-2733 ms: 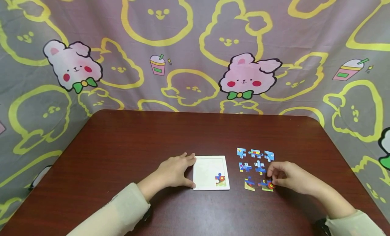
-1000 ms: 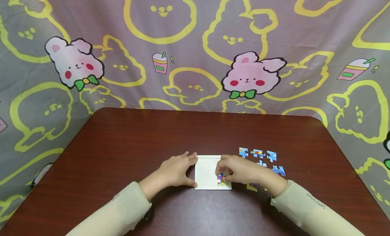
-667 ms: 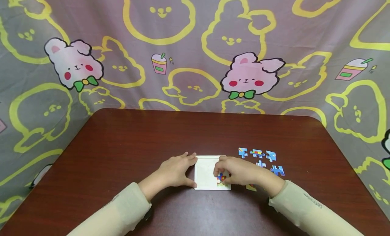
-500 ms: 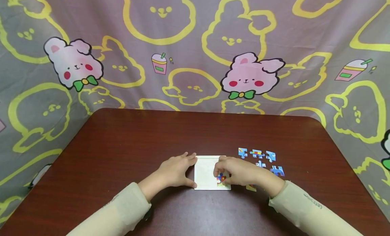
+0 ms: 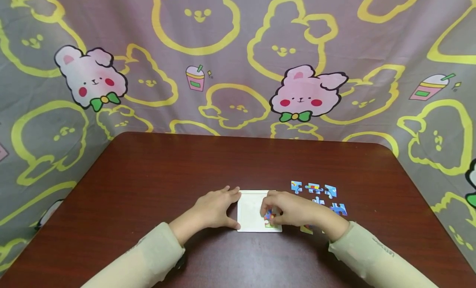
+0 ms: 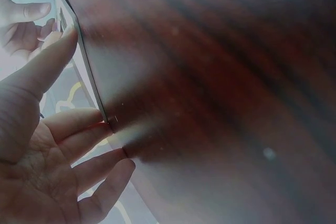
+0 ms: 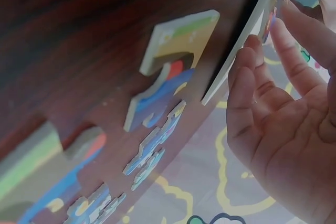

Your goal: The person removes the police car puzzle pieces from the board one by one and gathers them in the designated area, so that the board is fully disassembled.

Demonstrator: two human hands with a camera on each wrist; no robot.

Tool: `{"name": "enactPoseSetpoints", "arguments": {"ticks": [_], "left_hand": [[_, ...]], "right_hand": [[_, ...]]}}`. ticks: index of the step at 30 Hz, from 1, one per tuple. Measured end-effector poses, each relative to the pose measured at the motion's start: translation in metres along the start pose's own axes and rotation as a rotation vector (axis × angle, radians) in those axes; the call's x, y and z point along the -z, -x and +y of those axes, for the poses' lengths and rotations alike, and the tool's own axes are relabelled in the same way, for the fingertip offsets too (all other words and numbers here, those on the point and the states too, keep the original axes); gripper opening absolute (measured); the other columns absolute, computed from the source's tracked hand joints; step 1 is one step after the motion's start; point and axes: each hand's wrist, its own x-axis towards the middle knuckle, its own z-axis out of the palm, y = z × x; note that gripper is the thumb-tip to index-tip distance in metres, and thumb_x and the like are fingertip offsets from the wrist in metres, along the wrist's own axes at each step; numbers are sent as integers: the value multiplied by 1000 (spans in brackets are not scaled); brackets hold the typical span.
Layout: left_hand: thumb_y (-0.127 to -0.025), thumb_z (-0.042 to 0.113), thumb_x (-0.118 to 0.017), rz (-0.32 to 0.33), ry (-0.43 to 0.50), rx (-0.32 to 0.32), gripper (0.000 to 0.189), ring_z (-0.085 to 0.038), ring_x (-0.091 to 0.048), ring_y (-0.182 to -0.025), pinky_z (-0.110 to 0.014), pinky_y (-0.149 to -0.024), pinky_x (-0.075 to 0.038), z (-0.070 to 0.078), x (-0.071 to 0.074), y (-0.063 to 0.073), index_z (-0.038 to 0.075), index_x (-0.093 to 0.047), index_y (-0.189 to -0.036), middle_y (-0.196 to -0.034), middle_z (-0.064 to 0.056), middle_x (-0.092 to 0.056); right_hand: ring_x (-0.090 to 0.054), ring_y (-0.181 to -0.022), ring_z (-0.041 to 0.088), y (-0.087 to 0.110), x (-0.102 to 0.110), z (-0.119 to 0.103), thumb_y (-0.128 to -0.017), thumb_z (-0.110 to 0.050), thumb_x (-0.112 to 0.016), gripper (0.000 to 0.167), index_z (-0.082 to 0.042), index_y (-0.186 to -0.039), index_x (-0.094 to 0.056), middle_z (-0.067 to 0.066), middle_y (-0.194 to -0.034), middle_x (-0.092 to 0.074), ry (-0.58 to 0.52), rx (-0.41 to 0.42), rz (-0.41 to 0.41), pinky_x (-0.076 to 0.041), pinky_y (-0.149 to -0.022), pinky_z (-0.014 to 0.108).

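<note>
In the head view my left hand (image 5: 215, 208) rests along the left edge of a white square puzzle tray (image 5: 250, 211), its thumb and fingers spread to the two left corners. My right hand (image 5: 288, 208) is over the tray's lower right, thumb and curled fingers pinching a colourful jigsaw piece (image 5: 268, 217), partly hidden by them. In the right wrist view those fingertips meet the piece (image 7: 269, 24) at the tray face. The left wrist view shows my left thumb on the tray's rim (image 6: 84, 61).
Several loose jigsaw pieces (image 5: 313, 187) lie to the right of the tray, some hidden under my right forearm. They rest on a dark red-brown table (image 5: 178, 168). A patterned curtain (image 5: 230, 52) stands behind and at both sides.
My right hand has moved left from the loose pieces to the piece in the tray's lower right. Recently it has stayed there, the piece shifting slightly. My left hand keeps its place.
</note>
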Motion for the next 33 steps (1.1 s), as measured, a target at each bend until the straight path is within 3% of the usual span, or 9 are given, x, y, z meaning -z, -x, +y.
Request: {"name": "enactPoseSetpoints", "arguments": {"ticks": [9, 16, 21, 33], "left_hand": [[-73, 50, -84, 9, -5, -10, 87, -28, -39, -146, -55, -105, -45, 0, 0, 1, 14, -52, -146, -157, -1, -42], [-72, 50, -84, 11, -9, -9, 87, -28, -40, -146, -56, -102, -47, 0, -1, 0, 15, -53, -145, -157, -1, -43], [-73, 51, -84, 6, -17, -6, 87, -28, -39, -146, -55, -101, -48, 0, -1, 0, 15, -52, -146, -157, 0, -42], [-74, 51, -83, 2, -11, -7, 88, -27, -38, -147, -54, -104, -47, 1, -1, 2, 14, -51, -147, -158, -1, -41]], "right_hand": [[-53, -63, 0, 0, 2, 1, -89, 2, -69, 18, -15, -95, -67, -5, -80, -67, -95, 17, -13, -48, -61, 21], [-53, -69, 1, -1, 2, 1, -89, 3, -67, 19, -16, -93, -67, -7, -81, -67, -88, 55, 23, -48, -65, 20], [-54, -72, 3, 2, 7, 0, -90, 0, -68, 16, -15, -93, -67, -8, -85, -67, -96, 37, 45, -49, -66, 22], [-55, -75, 3, 25, 19, 7, -93, -5, -67, 10, -14, -96, -65, -4, -84, -68, -133, 10, 112, -49, -68, 23]]}}
